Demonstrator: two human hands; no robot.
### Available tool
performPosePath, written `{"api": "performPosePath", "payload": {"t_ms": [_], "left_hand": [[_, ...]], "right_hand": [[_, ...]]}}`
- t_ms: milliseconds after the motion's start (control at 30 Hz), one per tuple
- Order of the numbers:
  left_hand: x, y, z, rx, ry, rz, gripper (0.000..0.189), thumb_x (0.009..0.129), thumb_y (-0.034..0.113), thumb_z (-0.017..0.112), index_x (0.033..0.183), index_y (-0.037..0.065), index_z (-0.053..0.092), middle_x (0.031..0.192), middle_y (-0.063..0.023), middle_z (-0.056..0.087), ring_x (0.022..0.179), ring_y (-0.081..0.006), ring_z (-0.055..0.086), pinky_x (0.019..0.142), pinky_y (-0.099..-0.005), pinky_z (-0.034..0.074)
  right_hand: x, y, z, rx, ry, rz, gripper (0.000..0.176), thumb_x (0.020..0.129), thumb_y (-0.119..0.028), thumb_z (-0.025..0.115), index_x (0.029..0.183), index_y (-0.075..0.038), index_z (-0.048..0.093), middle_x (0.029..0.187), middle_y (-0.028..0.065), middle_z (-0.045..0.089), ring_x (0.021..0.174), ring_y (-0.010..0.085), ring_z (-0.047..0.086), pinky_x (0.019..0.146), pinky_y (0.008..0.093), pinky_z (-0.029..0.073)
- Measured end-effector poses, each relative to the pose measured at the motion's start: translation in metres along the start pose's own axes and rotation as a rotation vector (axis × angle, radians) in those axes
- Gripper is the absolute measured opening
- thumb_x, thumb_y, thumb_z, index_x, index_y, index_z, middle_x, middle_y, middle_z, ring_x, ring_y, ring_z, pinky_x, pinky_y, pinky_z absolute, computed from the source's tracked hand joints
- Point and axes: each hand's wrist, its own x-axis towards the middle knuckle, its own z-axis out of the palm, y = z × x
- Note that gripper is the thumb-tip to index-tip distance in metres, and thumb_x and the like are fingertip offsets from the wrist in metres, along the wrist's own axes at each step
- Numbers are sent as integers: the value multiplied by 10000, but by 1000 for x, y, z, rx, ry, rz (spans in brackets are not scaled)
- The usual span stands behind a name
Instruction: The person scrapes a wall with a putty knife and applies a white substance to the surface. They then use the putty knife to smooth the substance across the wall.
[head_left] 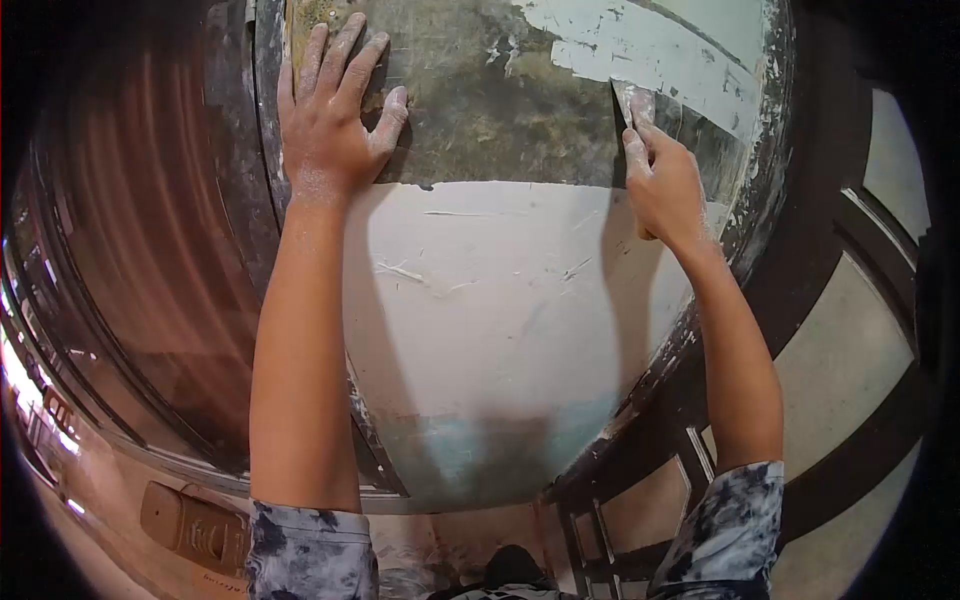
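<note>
My left hand [335,125] lies flat against the wall at the upper left, its fingers spread and dusted with white. My right hand [665,185] is closed round a scraper [622,100], whose thin blade touches the wall at the lower edge of a white coated strip [640,50]. Most of the scraper's handle is hidden by my fingers. Between my hands is a bare, mottled grey-green patch [490,120] of the wall. Below it, a white coated section [500,260] carries a few scratches and raised flecks.
Dark, paint-spattered frames border the wall, including the right edge [745,220]. A dark-framed panelled door [840,340] stands at the right. Glass with a reddish-brown curtain [150,230] behind it is at the left. A brown case-like object [195,522] lies at the lower left.
</note>
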Motion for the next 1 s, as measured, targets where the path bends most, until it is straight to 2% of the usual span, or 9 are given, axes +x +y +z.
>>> {"api": "performPosePath", "payload": {"t_ms": [367,500,533,567,600,667,933,967,1000], "left_hand": [[-1,0,2,5,-3,5,551,926,354,677,1456,255,562,1594,17,473,1502,-309,374,1225,-539,253],[1,-1,3,-29,18,25,546,930,356,669,1455,254,563,1600,18,466,1506,-302,370,1229,-548,243],[0,-1,3,-32,16,25,546,930,356,669,1455,254,563,1600,18,466,1506,-302,370,1229,-548,243],[0,-1,3,-17,6,22,543,931,357,667,1454,255,565,1601,19,464,1506,-300,370,1231,-546,242],[0,-1,2,0,-2,18,539,932,359,665,1453,257,567,1603,21,463,1506,-297,371,1232,-545,241],[-1,0,2,21,-8,4,535,933,362,663,1451,262,570,1602,22,464,1505,-297,373,1229,-548,246],[-1,-1,3,7,12,21,537,934,359,667,1453,267,567,1595,17,475,1502,-298,379,1221,-547,258],[-1,-2,3,7,9,21,537,934,359,667,1453,267,567,1595,17,475,1502,-298,379,1221,-547,258],[0,-2,4,0,18,30,535,935,358,669,1452,266,567,1593,15,476,1499,-300,382,1219,-543,261]], "right_hand": [[0,3,-5,88,-12,-30,282,1056,-251,517,1017,-5,648,591,166,572,373,295,524,518,435,472],[5,0,-13,31,-9,-58,288,1053,-248,520,1000,8,641,589,159,565,407,288,553,543,435,479],[4,-8,-17,30,-59,34,276,1056,-241,536,1238,-42,596,616,125,538,494,219,504,580,390,461],[2,-12,-18,30,-110,127,440,1059,-233,551,1476,-92,551,643,90,511,581,150,454,618,345,444],[1,-5,-15,29,-110,129,440,1059,-233,551,1476,-92,551,643,90,511,581,150,454,618,345,444],[2,15,-5,-7,87,-143,299,1051,-252,524,999,21,634,591,155,567,415,280,557,547,432,478],[8,8,-13,84,-10,-6,306,1052,-252,527,997,31,631,602,147,567,436,261,536,549,428,462],[11,6,-15,50,-23,15,280,1055,-246,541,1246,-47,587,611,97,526,498,190,486,561,382,442],[12,6,-16,14,-37,37,453,1058,-240,554,1496,-125,543,620,46,485,561,118,437,574,335,423]]}}
